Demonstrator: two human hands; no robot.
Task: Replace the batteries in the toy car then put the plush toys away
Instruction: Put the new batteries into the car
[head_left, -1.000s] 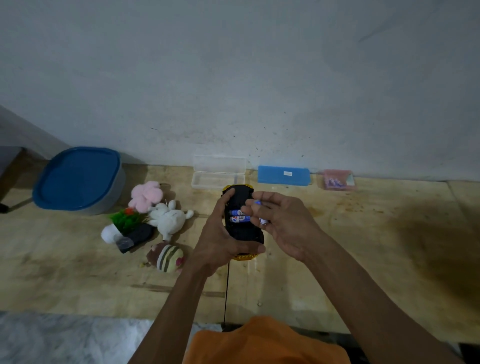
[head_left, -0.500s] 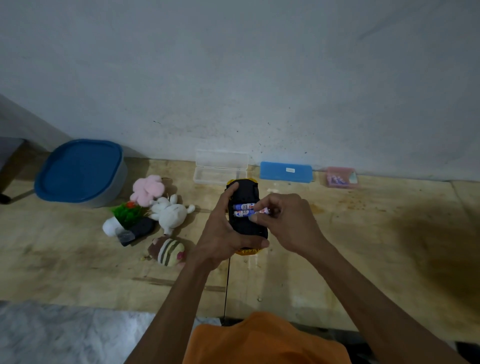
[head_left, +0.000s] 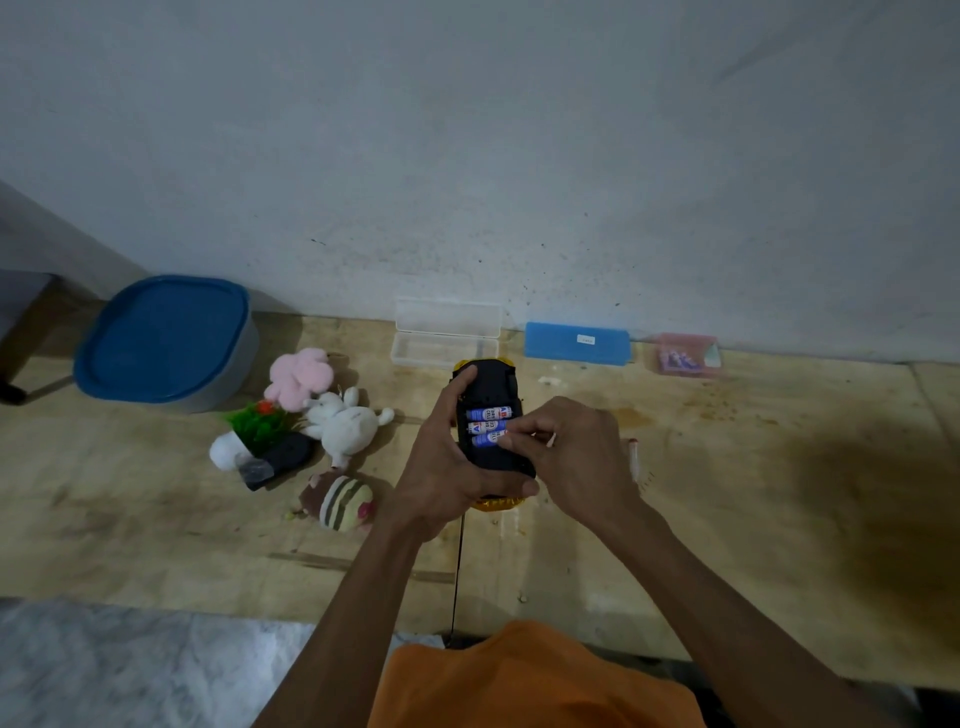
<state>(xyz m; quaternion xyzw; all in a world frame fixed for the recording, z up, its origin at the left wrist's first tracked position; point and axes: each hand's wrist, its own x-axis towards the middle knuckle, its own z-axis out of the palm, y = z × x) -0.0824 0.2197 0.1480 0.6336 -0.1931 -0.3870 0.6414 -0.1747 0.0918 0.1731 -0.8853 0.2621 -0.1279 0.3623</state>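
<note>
While upturned, toy car (head_left: 491, 415) between hands (head_left: 511, 462)

Lying on worn wooden tabletop (head_left: 727, 519): cluster of small plush toys (head_left: 332, 426) left of upturned black-bellied toy car (head_left: 491, 457). Sitting behind toys, blue-lidded grey tub (head_left: 166, 343). Lining the wall, left to right: clear open plastic case (head_left: 447, 332), blue rectangular box (head_left: 576, 343), pink translucent box (head_left: 685, 353).

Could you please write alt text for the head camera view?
A left hand holds an upturned toy car while the right hand presses a third battery into it; plush toys lie to the left.
</note>
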